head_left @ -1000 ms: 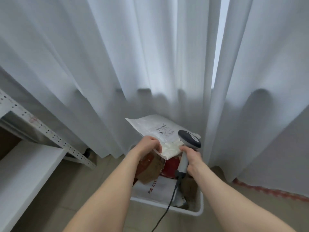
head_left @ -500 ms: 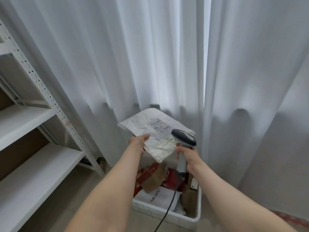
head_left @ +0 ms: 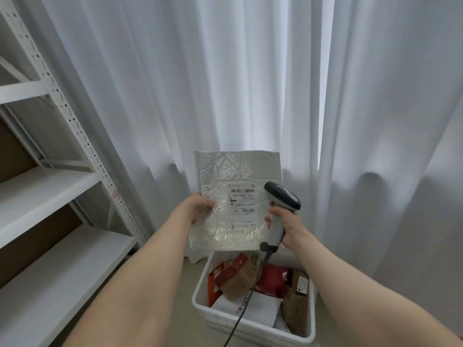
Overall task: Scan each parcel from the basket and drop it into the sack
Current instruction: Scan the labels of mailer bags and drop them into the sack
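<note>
My left hand (head_left: pixel 199 207) grips the left edge of a crinkled white bubble-mailer parcel (head_left: pixel 230 171), held upright above the basket with its barcode label (head_left: pixel 242 204) facing me. My right hand (head_left: pixel 285 221) is closed around the handle of a grey barcode scanner (head_left: pixel 281 199), whose dark head sits at the parcel's right edge beside the label. The scanner's cable hangs down across the white basket (head_left: pixel 250 324), which holds several parcels: brown cartons, a red pouch and a white mailer. No sack is in view.
White curtains (head_left: pixel 250 83) hang right behind the parcel and basket. A white metal shelf rack (head_left: pixel 62 184) stands on the left, its upright post close to my left forearm. Bare floor lies between rack and basket.
The parcel has been lifted and turned upright with its label towards me. The scanner has moved up beside the label. My view has risen and turned left, showing more of the rack.
</note>
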